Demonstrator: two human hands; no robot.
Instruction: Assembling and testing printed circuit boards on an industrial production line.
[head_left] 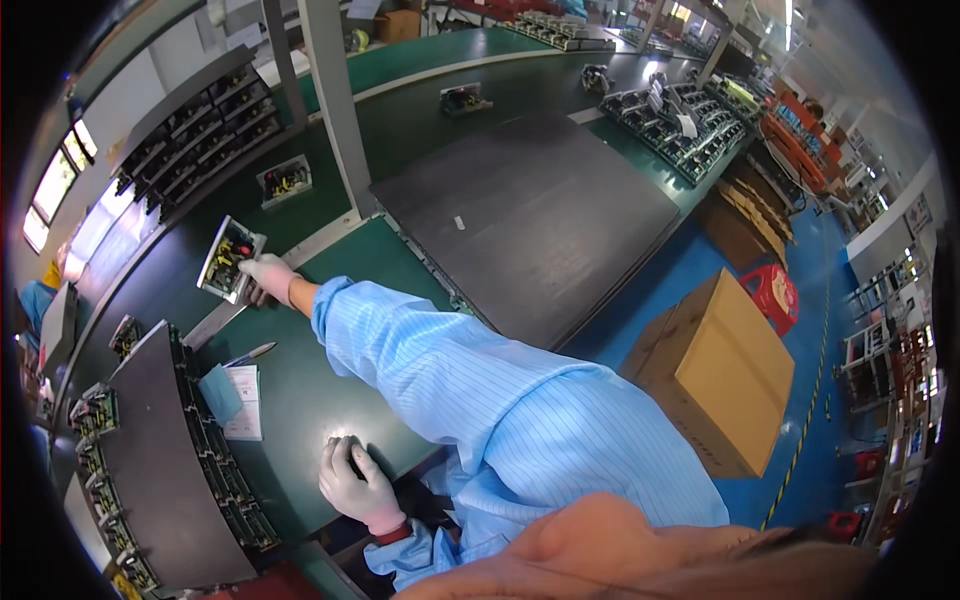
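Observation:
My right arm, in a blue striped sleeve, reaches out to the far left. My gloved right hand is closed on the near edge of a circuit board in a pale metal frame. Yellow and red parts show on that board, which is tilted above the dark conveyor. My left hand, also in a white glove, rests near the edge of the green worktable. Its fingers are loosely bent, the thumb stands apart, and nothing shows in them. A pen and a paper sheet lie beyond it.
A black panel covers the bench ahead, beside a grey post. Another framed board sits on the conveyor. At left, a dark panel is flanked by rows of boards. A cardboard box stands at right.

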